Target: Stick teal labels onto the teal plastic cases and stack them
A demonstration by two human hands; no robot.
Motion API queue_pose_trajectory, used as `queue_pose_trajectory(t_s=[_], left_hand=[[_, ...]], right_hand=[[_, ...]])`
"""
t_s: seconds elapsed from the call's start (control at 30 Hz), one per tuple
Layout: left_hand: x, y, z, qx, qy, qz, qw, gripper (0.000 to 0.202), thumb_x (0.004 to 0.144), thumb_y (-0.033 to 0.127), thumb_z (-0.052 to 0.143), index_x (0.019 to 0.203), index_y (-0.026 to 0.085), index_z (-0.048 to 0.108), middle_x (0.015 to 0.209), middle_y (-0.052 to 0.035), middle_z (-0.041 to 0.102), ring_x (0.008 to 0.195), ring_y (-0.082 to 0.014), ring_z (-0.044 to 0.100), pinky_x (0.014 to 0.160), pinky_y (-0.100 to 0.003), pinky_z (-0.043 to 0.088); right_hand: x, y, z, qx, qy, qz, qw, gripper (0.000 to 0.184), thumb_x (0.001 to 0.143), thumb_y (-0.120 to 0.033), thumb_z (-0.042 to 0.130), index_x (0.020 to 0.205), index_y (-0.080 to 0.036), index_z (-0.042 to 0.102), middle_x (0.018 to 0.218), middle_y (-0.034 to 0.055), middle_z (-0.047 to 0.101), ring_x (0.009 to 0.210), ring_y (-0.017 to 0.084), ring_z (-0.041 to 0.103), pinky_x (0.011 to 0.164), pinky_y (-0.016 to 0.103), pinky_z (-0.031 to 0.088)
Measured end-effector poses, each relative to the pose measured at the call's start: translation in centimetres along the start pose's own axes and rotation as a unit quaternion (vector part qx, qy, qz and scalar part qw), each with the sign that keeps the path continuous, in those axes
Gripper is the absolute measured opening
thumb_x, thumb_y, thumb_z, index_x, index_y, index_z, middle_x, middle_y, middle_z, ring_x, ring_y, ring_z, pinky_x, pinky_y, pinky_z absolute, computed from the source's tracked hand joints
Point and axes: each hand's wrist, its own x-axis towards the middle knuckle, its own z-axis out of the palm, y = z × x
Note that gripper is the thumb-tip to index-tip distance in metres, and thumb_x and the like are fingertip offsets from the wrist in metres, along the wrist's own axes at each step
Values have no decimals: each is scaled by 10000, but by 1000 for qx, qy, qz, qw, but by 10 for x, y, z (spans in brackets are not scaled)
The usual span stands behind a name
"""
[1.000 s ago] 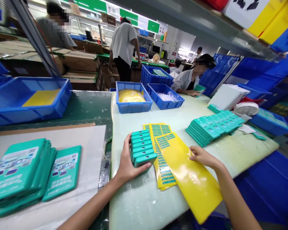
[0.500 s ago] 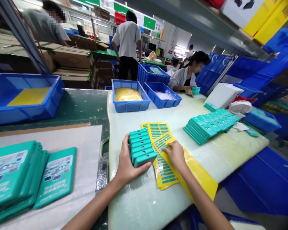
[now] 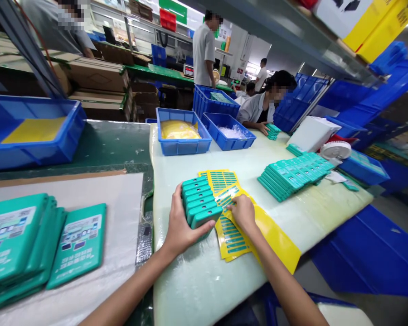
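My left hand [image 3: 181, 224] is wrapped round a row of teal flat packs [image 3: 199, 199], several standing side by side on edge, with small dark ports along their upper edges. Just right of them lie yellow sticker sheets [image 3: 234, 237] printed with rows of narrow teal strips. My right hand [image 3: 244, 212] is closed in a pinch at the left edge of the top sheet, close to the packs. Whether a single strip is between the fingertips is too small to tell. The sheet's plain yellow part runs under my right forearm toward the table's front edge.
More teal packs [image 3: 295, 174] are stacked at the right, and others [image 3: 15, 240] on the left bench. Blue bins [image 3: 184, 147] line the back. A white fan [image 3: 336, 150] stands far right. A co-worker [image 3: 258, 108] sits across the table, handling teal packs.
My right hand has moved slightly left and up, and the top sheet's upper end now sits nearer the packs. My left hand keeps its hold. A standing person behind has moved right and turned.
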Motion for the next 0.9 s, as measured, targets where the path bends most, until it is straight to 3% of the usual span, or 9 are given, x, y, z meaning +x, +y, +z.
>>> queue_pose_trajectory(t_s=[0.2,0.37,0.47,0.63,0.9], left_hand=[[1,1,0,0,-3,-3,1000,1306,764,770,878,1719,161,228,1683,-262,432,1580,-480,472,1302,-656,437],[1,3,0,8,-3,1,1000,1311,777,806,859,1719,160,214,1679,-270,429,1578,-486,471,1300,-666,435],[0,3,2,6,0,0,1000,1308,785,811,853,1724,165,212,1675,-269,430,1570,-488,474,1293,-674,439],[-3,1,3,-2,2,0,1000,1294,809,781,862,1751,218,176,1687,-245,422,1528,-474,514,1276,-690,451],[-3,-1,1,1,2,3,1000,1310,808,761,869,1763,204,166,1686,-257,419,1575,-486,470,1282,-681,452]], right_hand=[[-14,-3,2,-4,17,-6,1000,275,1055,-272,702,1253,-124,822,1315,201,744,1199,321,718,979,335,506],[-18,-7,12,-10,24,-19,999,281,1088,-204,597,1235,-103,814,1317,208,730,1264,323,675,1055,330,485],[-10,-6,14,-18,21,-22,999,236,1063,-183,640,1169,-67,817,1290,218,738,1234,323,683,1034,333,483],[1,-4,11,-17,11,-42,999,125,971,-114,763,1060,-98,849,1181,154,788,1139,283,728,960,296,482],[-15,-7,17,6,53,-22,998,263,1055,-163,676,1229,-36,826,1260,222,744,1186,312,710,1007,321,498]])
